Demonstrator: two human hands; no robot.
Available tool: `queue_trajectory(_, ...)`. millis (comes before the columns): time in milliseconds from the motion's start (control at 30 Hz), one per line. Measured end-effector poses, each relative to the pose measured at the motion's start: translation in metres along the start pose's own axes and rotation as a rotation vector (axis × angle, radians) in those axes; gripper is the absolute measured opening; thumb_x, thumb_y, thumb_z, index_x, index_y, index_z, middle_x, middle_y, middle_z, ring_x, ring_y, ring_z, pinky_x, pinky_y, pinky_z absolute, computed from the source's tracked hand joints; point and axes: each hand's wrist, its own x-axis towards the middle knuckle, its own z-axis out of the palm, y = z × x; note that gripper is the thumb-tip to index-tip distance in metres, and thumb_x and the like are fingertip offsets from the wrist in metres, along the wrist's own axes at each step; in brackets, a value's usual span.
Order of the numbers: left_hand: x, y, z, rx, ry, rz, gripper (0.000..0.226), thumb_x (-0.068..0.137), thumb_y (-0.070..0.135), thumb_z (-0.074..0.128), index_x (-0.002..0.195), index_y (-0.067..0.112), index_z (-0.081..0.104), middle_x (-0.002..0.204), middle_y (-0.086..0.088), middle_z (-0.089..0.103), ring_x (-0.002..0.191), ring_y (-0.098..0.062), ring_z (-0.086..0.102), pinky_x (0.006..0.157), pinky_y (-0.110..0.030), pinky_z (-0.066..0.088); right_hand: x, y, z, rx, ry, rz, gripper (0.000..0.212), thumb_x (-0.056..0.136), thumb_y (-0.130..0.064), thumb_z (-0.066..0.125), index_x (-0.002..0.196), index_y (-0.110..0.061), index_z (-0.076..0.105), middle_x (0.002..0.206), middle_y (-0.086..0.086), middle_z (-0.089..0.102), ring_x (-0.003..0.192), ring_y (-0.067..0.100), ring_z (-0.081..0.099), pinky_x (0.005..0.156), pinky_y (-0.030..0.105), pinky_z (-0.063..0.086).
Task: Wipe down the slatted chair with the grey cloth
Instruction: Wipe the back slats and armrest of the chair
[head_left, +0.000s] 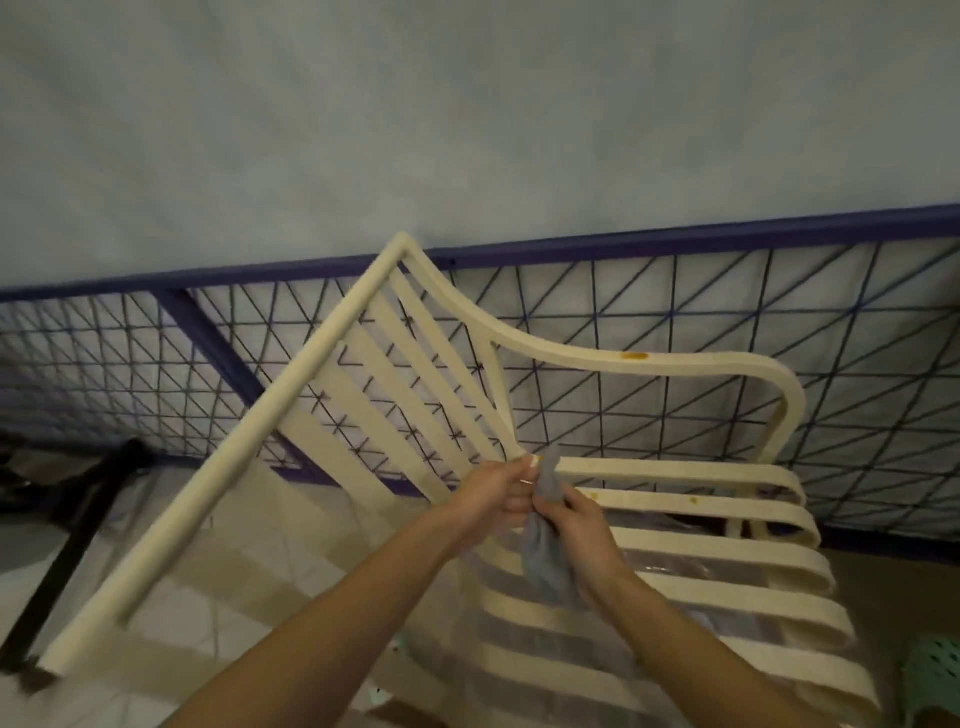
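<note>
A blue wire frame (675, 312) is seen close behind the chair (322, 374), against the wall (467, 114). A black stand (78, 530) is set at the left, and a green stool (935, 675) at the near right. Tiled floor (218, 613) is left open beside the chair's left edge. The cloth (543, 558) is held bunched where the back and seat slats meet. It is gripped by the curled fingers (519, 501) of the left hand (493, 493) and the right hand (584, 525).

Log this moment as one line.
left hand: grips grey cloth | right hand: grips grey cloth | place: slatted chair, where back meets seat | orange stain on armrest: present
</note>
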Motion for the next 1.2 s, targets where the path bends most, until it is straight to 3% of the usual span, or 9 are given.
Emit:
queue_trajectory(200, -0.043, 0.095, -0.064, 0.954, 0.283, 0.445, 0.028, 0.096, 0.029, 0.056, 0.12, 0.019, 0.066, 0.113, 0.001, 0.07, 0.099, -0.008, 0.065, 0.092, -0.031, 0.052, 0.008, -0.042, 0.035, -0.025, 0.053, -0.071, 0.02, 0.098, -0.005, 0.051, 0.104, -0.006, 0.069, 0.091, 0.014, 0.072, 0.092, 0.029, 0.067, 0.088, 0.042, 0.052)
queue_trajectory(333, -0.055, 0.147, -0.124, 1.033, 0.661, 0.62, 0.029, 0.095, 0.024, 0.052, 0.121, 0.022, 0.064, 0.113, -0.002, 0.067, 0.088, -0.013, 0.064, 0.083, -0.033, 0.053, 0.019, -0.058, 0.058, -0.16, 0.006, -0.1, 0.021, 0.099, -0.018, 0.05, 0.097, -0.019, 0.071, 0.093, 0.012, 0.073, 0.097, 0.027, 0.068, 0.09, 0.042, 0.052)
queue_trajectory(400, -0.044, 0.152, -0.153, 1.136, 0.736, 0.501, 0.041, 0.094, 0.026, 0.054, 0.135, 0.021, 0.052, 0.132, -0.007, 0.054, 0.109, -0.022, 0.058, 0.095, -0.041, 0.049, 0.027, -0.065, 0.072, -0.23, -0.01, -0.145, 0.027, 0.1, -0.032, 0.049, 0.097, -0.014, 0.07, 0.089, 0.01, 0.073, 0.093, 0.027, 0.067, 0.089, 0.045, 0.05)
queue_trajectory(500, -0.033, 0.146, -0.172, 0.986, 0.572, 0.347, 0.053, 0.099, 0.033, 0.048, 0.148, 0.026, 0.029, 0.123, -0.006, 0.053, 0.102, -0.023, 0.057, 0.089, -0.039, 0.048, 0.039, -0.075, 0.096, -0.342, -0.034, -0.247, 0.044, 0.1, -0.047, 0.044, 0.094, -0.01, 0.066, 0.087, 0.01, 0.069, 0.088, 0.024, 0.066, 0.088, 0.047, 0.05)
queue_trajectory(633, -0.029, 0.15, -0.17, 0.791, 0.504, 0.378, 0.043, 0.101, 0.037, 0.04, 0.144, 0.031, 0.033, 0.114, -0.008, 0.061, 0.081, -0.019, 0.068, 0.071, -0.031, 0.057, 0.052, -0.092, 0.139, -0.376, -0.08, -0.472, 0.032, 0.102, -0.037, 0.041, 0.11, -0.017, 0.065, 0.11, -0.003, 0.067, 0.1, 0.012, 0.062, 0.094, 0.042, 0.051)
queue_trajectory(733, -0.032, 0.147, -0.174, 0.794, 0.506, 0.398, 0.039, 0.1, 0.045, 0.038, 0.137, 0.031, 0.041, 0.119, -0.005, 0.061, 0.097, -0.022, 0.064, 0.086, -0.037, 0.052, 0.051, -0.098, 0.184, -0.359, -0.137, -0.606, 0.039, 0.105, -0.034, 0.036, 0.141, -0.025, 0.048, 0.133, -0.017, 0.053, 0.119, -0.002, 0.049, 0.098, 0.016, 0.042)
queue_trajectory(800, -0.032, 0.143, -0.176, 0.787, 0.499, 0.407, 0.039, 0.101, 0.046, 0.036, 0.134, 0.027, 0.043, 0.122, -0.005, 0.06, 0.107, -0.023, 0.058, 0.089, -0.035, 0.043, 0.054, -0.09, 0.207, -0.288, -0.139, -0.653, 0.045, 0.106, -0.031, 0.035, 0.151, -0.032, 0.03, 0.148, -0.013, 0.042, 0.132, 0.002, 0.042, 0.108, 0.025, 0.04)
queue_trajectory(967, -0.019, 0.144, -0.185, 0.814, 0.526, 0.402, 0.047, 0.099, 0.038, 0.046, 0.143, 0.026, 0.036, 0.121, -0.008, 0.057, 0.098, -0.024, 0.061, 0.081, -0.032, 0.048, 0.057, -0.06, 0.214, -0.34, -0.093, -0.596, 0.054, 0.104, -0.047, 0.027, 0.153, -0.044, 0.006, 0.162, -0.02, 0.004, 0.143, 0.001, 0.019, 0.108, 0.026, 0.029)
queue_trajectory(1200, -0.019, 0.144, -0.182, 0.715, 0.521, 0.427, 0.043, 0.101, 0.03, 0.046, 0.143, 0.029, 0.037, 0.112, -0.007, 0.056, 0.072, -0.013, 0.065, 0.047, -0.012, 0.047, 0.054, -0.027, 0.185, -0.41, -0.05, -0.39, 0.062, 0.101, -0.053, 0.026, 0.155, -0.037, -0.001, 0.162, -0.017, -0.001, 0.132, -0.007, 0.016, 0.098, 0.015, 0.018)
